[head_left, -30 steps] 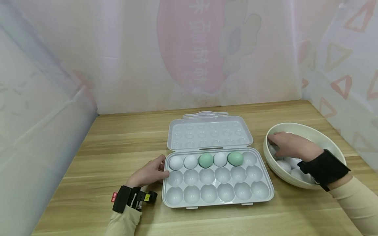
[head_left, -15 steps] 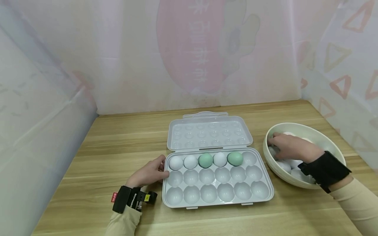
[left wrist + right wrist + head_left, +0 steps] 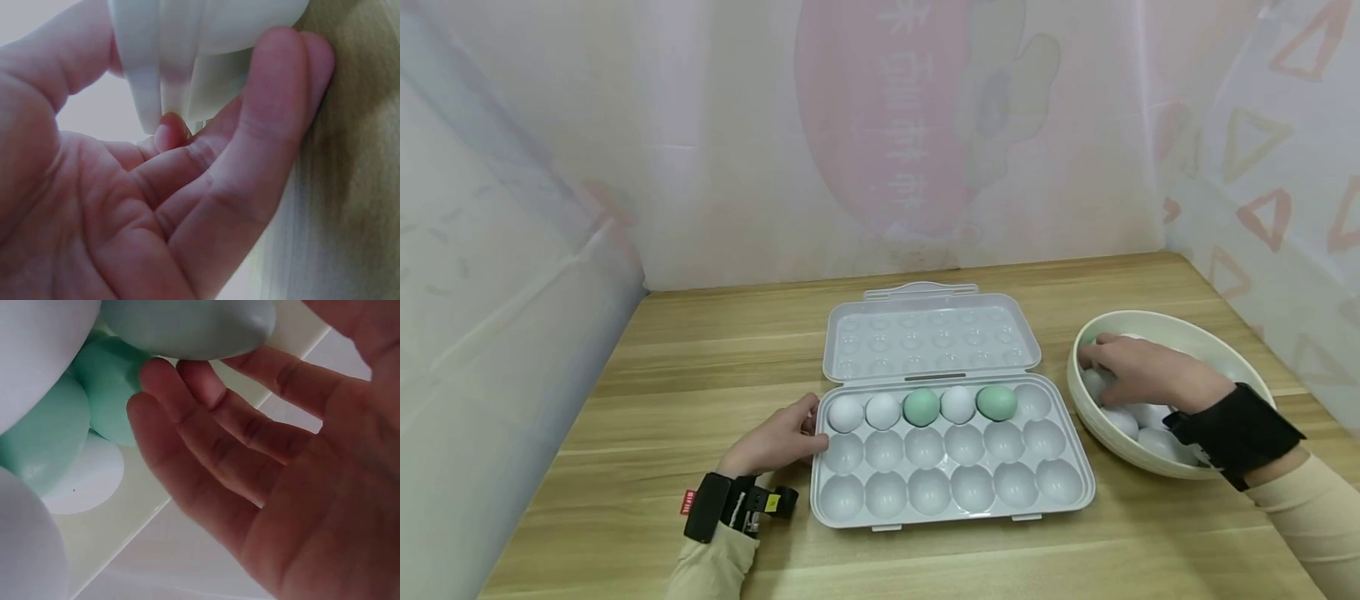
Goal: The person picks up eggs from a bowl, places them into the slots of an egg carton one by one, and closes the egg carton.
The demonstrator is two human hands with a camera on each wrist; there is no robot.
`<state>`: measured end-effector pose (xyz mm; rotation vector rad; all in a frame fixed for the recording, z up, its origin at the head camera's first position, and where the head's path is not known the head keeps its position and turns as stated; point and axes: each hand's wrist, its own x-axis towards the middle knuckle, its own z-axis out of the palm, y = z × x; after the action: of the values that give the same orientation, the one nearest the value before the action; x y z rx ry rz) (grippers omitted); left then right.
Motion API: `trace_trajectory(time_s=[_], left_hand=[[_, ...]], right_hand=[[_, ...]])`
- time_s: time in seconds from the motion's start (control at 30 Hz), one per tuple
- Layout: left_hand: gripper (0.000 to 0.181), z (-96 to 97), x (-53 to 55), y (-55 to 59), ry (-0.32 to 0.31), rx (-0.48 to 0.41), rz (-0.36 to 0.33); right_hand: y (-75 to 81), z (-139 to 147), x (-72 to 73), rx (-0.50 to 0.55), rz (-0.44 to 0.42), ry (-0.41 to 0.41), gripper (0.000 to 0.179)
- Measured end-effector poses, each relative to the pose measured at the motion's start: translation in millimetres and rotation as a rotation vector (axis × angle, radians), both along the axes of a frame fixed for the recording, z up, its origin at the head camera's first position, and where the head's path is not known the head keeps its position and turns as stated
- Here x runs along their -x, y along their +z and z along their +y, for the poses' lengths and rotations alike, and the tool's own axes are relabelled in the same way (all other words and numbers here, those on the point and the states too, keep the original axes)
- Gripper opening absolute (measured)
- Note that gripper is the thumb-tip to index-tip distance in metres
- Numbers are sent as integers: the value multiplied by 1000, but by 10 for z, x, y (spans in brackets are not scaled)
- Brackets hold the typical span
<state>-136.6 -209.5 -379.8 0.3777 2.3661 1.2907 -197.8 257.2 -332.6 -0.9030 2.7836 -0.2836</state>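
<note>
On the table lies an open plastic egg carton (image 3: 951,525) with rows of round hollows. Its back row holds white and green eggs, among them a green egg (image 3: 997,403). My left hand (image 3: 778,437) grips the carton's left edge, thumb at the rim and fingers curled beneath, as the left wrist view shows. Inside the cream bowl (image 3: 1217,337) on the right is my right hand (image 3: 1150,373). Its fingers are bent around a pale egg (image 3: 187,325), which looks greyish green in the right wrist view. The thumb's contact with this egg is hidden.
Several white eggs (image 3: 1161,442) fill the bowl near my right wrist, with green eggs (image 3: 112,387) deeper among them. The carton's lid (image 3: 928,337) lies folded back behind the hollows. Printed cloth (image 3: 737,167) hangs along the table's back and sides.
My right hand stays in the bowl, its wrist shifting slightly right and its fingers bending a little around the egg. The left hand and carton hold their place.
</note>
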Motion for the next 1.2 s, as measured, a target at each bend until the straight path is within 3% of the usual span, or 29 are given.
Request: trace_trajectory(time_s=[0.5,1.2], left_hand=[[25,4,-11,9,-8,17,15],[27,8,-2,20,0,32,10]], right_hand=[[31,16,-10,36,-37,-30,38],[257,-23,-122,69,90,45,39]])
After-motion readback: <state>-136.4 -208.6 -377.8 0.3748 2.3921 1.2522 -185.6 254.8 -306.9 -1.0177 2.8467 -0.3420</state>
